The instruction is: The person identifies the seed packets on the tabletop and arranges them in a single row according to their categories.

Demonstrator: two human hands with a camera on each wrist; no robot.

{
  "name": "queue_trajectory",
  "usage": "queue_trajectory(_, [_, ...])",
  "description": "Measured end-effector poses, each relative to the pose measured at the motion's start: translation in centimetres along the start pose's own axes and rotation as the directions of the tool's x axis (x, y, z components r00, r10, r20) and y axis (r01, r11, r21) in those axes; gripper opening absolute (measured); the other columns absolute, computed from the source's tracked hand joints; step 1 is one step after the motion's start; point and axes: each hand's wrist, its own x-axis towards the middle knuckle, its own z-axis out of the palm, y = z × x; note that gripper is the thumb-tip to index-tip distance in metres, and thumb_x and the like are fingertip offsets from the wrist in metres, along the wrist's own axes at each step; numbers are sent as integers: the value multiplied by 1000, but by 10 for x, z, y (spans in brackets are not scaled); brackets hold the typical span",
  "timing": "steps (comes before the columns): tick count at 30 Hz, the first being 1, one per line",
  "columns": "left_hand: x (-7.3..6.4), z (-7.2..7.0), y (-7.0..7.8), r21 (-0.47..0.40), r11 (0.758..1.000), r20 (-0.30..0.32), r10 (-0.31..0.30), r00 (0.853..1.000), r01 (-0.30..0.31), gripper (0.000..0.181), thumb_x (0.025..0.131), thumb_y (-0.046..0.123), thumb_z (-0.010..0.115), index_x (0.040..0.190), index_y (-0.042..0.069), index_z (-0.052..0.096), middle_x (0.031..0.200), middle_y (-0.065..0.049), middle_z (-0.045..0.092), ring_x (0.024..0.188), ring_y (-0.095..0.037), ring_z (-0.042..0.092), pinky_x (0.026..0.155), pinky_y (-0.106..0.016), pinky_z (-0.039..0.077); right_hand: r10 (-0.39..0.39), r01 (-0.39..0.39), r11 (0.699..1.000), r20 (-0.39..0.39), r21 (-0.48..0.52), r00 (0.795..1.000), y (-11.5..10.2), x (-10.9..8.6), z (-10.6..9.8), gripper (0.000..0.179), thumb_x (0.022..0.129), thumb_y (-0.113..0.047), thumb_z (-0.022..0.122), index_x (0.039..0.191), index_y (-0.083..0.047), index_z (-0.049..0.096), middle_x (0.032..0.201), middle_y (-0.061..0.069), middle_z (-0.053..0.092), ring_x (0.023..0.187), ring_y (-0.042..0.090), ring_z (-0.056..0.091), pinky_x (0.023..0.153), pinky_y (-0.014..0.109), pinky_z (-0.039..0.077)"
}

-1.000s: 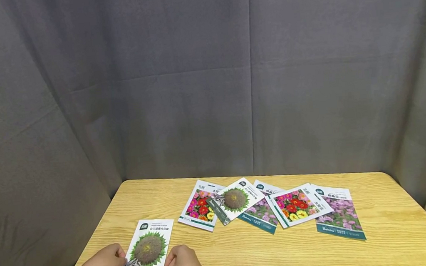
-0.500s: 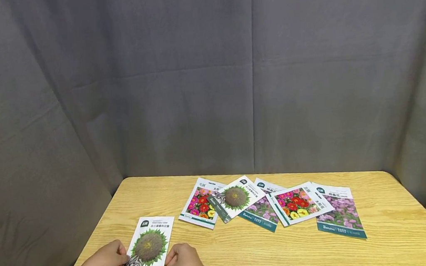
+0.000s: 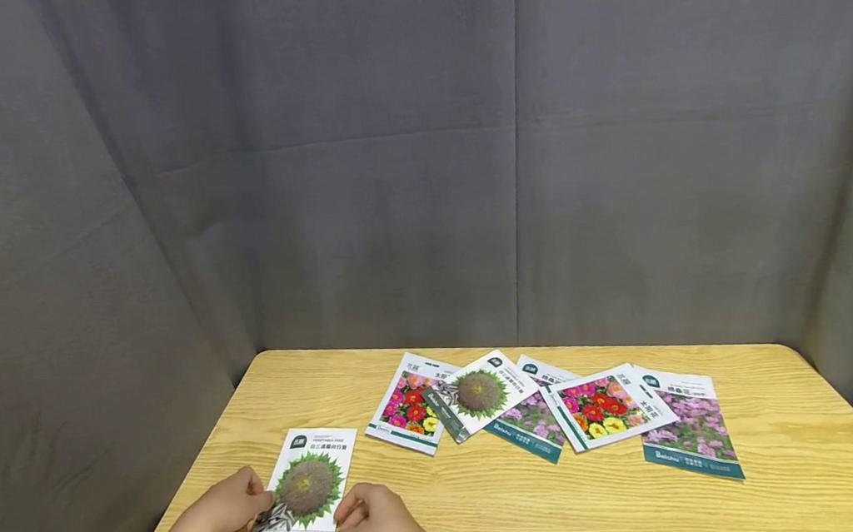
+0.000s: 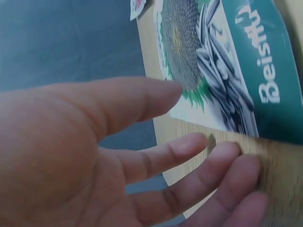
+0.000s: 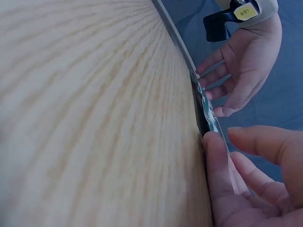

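Note:
A sunflower seed packet (image 3: 305,493) lies face up near the table's front left, its green band toward the person. My left hand (image 3: 223,509) is at its left edge. In the left wrist view the thumb (image 4: 158,97) overlaps the packet's edge, while the loosely bent fingers (image 4: 208,163) spread low over the table, apart from the thumb. My right hand (image 3: 379,524) is beside the lower right edge. The right wrist view shows one fingertip (image 5: 216,142) right at the packet's edge, with a gap to the other digits. Neither hand pinches the packet.
Farther back, several seed packets form an overlapping row: a multicoloured flower packet (image 3: 408,413), another sunflower packet (image 3: 481,391), a purple flower packet (image 3: 532,420), a second multicoloured one (image 3: 599,407) and a second purple one (image 3: 695,428). Grey curtains (image 3: 374,178) surround the wooden table (image 3: 528,500).
The view has shifted slightly, moving everything a little right and up in the picture. The packet stays in place on the table; both hands remain at its sides with only slight movement.

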Motion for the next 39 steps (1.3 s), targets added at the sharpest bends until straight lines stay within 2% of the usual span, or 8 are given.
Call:
queue_trajectory(5, [1,4,4,53,996,-72,76,995,-73,13,100,15,58,95,5,52,60,-1,41,48,-12,31,49,-28,32,-11,11,1000,2,19,1000,-2,-4,-3,12,89,7,68,100,2,66,80,5,69,67,13,67,65,32,60])
queue_trajectory(8, [5,9,12,101,984,-158,162,974,-148,11,100,13,58,95,4,56,68,-3,50,54,-15,39,53,-32,37,-17,18,999,-28,36,999,-5,-5,-5,13,90,7,65,101,1,66,82,9,71,69,18,69,64,35,61])
queue_trajectory(12, [8,17,28,166,956,-293,281,914,-241,6,98,9,62,95,4,61,87,-7,61,71,-19,55,63,-39,48,-34,39,998,-84,58,996,-9,-7,-11,13,90,6,64,103,4,65,84,10,68,69,21,69,64,36,61])
queue_trajectory(16, [9,25,45,170,938,-394,344,852,-301,7,96,6,64,102,1,65,102,-14,64,87,-25,64,74,-44,55,-98,106,994,-172,40,980,-13,-9,-22,16,87,5,63,103,8,65,85,7,63,68,17,65,63,35,60])
queue_trajectory(23, [19,44,81,117,911,-466,401,789,-394,21,97,6,62,118,1,64,115,-16,59,98,-31,62,77,-42,53,-175,208,977,-393,42,903,-19,-9,-48,24,83,6,61,106,12,62,95,12,64,75,13,62,68,35,60])
queue_trajectory(28, [30,59,109,27,879,-434,439,787,-476,23,97,5,62,120,4,63,119,-14,59,100,-29,61,82,-43,53,-173,215,976,-508,25,844,-20,-9,-69,28,83,7,60,110,14,61,102,16,63,74,13,61,70,34,59])
queue_trajectory(34, [41,76,134,67,853,-384,500,776,-517,27,97,8,62,123,4,63,121,-16,57,103,-31,60,80,-41,52,-103,187,980,-622,72,776,-21,-12,-92,31,88,5,55,118,12,58,111,21,59,81,17,59,73,33,58])
queue_trajectory(39, [58,89,147,37,849,-327,508,797,-527,34,98,8,60,131,1,59,128,-21,53,82,-20,58,70,-34,49,-59,171,981,-688,95,723,-25,-17,-106,37,90,2,54,125,13,56,118,26,56,86,18,60,75,33,57])
